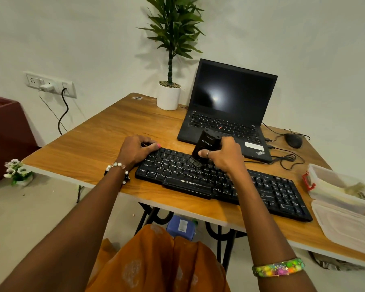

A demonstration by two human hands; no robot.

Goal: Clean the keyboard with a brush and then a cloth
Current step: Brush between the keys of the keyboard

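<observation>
A black keyboard (261, 186) lies slanted across the wooden table (89, 148). My right hand (226, 154) grips a chunky black brush (205, 144) held upright, its dark bristles pressed onto the keys in the keyboard's upper middle rows. My left hand (135, 150) rests on the keyboard's far left corner, fingers curled over the edge, holding it. No cloth can be made out for certain; a crumpled beige thing lies inside the plastic box at the right.
An open black laptop (230, 114) stands just behind the keyboard. A potted plant (169, 95) is at the table's back. A mouse (293, 140) and cables lie right of the laptop. A clear plastic box (337, 186) and its lid (350, 226) sit at the right edge.
</observation>
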